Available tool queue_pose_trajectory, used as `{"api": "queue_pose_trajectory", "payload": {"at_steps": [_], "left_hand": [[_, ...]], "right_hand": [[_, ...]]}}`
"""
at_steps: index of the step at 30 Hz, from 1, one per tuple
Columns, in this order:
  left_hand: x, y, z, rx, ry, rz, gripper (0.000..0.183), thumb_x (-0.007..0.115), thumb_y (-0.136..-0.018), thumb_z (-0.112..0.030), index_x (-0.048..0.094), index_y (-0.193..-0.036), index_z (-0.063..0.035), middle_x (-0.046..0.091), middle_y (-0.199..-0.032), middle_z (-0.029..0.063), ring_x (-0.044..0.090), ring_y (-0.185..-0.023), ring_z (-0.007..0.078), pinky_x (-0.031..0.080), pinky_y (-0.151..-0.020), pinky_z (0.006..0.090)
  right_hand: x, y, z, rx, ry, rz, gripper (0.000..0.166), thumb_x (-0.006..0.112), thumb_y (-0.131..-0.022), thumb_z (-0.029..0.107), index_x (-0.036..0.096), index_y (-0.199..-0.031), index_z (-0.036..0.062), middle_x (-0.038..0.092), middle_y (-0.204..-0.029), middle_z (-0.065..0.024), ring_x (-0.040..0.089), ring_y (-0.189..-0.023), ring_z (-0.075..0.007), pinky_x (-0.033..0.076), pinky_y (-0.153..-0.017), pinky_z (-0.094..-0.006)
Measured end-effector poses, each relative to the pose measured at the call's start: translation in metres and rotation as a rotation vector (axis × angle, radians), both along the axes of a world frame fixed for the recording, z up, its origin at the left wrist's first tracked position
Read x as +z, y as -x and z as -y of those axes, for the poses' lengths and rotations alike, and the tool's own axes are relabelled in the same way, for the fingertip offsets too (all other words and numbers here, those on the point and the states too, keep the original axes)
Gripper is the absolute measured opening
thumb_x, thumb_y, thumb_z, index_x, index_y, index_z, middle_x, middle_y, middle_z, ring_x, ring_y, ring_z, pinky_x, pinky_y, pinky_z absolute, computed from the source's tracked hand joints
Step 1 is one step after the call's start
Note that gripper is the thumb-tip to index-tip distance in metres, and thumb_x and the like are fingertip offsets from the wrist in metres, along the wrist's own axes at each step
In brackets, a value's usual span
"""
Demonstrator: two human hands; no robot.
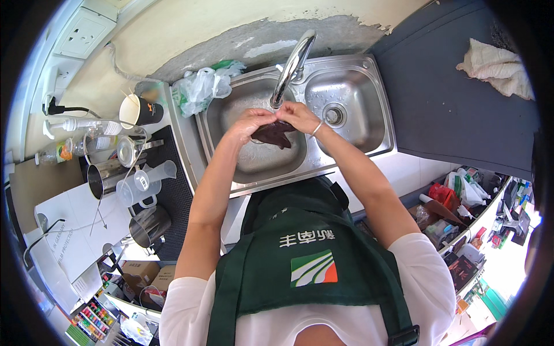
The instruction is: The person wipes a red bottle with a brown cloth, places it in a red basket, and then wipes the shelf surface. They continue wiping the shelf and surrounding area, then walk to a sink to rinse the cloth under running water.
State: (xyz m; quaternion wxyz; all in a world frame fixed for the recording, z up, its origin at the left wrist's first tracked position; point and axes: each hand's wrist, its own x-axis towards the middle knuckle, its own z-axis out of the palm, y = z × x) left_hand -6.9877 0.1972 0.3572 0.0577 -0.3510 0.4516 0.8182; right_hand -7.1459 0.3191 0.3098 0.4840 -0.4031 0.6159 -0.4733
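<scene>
My left hand (252, 124) and my right hand (298, 116) meet fingertip to fingertip over the left basin of a steel double sink (259, 162). Between them they pinch the upper edge of a dark brown, wet-looking cloth (275, 134), which hangs down into the basin. The chrome faucet (294, 60) arches above, its spout end just over my fingertips. A light bracelet is on my right wrist. Whether water runs cannot be told.
Plastic bags (205, 88) lie at the sink's upper left corner. On the left counter are a paper cup (138, 111), metal pitchers (149, 225), clear measuring cups (138, 188) and bottles. A dark panel (446, 99) with a crumpled pale cloth (497, 68) borders the sink's right.
</scene>
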Motion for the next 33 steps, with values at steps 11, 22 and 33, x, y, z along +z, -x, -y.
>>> {"api": "queue_pose_trajectory", "payload": {"at_steps": [11,22,33], "left_hand": [[0.003,-0.024,0.006,0.089,0.331,0.083,0.017,0.064,-0.087,-0.027,0.059,-0.086,-0.01,0.059,-0.076,-0.0028,0.052,-0.066,0.006,0.039,-0.056,0.0222],[0.023,-0.016,0.01,0.151,0.325,-0.117,0.011,0.059,-0.087,-0.012,0.063,-0.094,-0.0043,0.063,-0.083,-0.0017,0.057,-0.075,0.0067,0.045,-0.07,0.0228],[0.008,0.013,-0.026,0.779,-0.194,-0.12,0.041,0.051,-0.094,-0.04,0.061,-0.089,-0.0014,0.061,-0.079,0.0091,0.056,-0.064,0.0168,0.047,-0.058,0.034]], "right_hand": [[0.017,0.028,0.003,0.052,-0.093,-0.247,0.018,0.063,-0.073,0.011,0.067,-0.089,0.0045,0.067,-0.079,-0.0109,0.063,-0.071,-0.0197,0.05,-0.07,-0.0316],[0.071,-0.007,0.019,-0.107,0.045,-0.18,0.016,0.053,-0.083,0.009,0.061,-0.095,0.0022,0.063,-0.077,-0.0111,0.058,-0.071,-0.0167,0.046,-0.066,-0.0313],[0.073,-0.069,0.026,-0.203,0.233,-0.419,0.01,0.06,-0.082,0.014,0.058,-0.085,0.0043,0.064,-0.077,-0.0182,0.063,-0.073,-0.037,0.049,-0.064,-0.0423]]}}
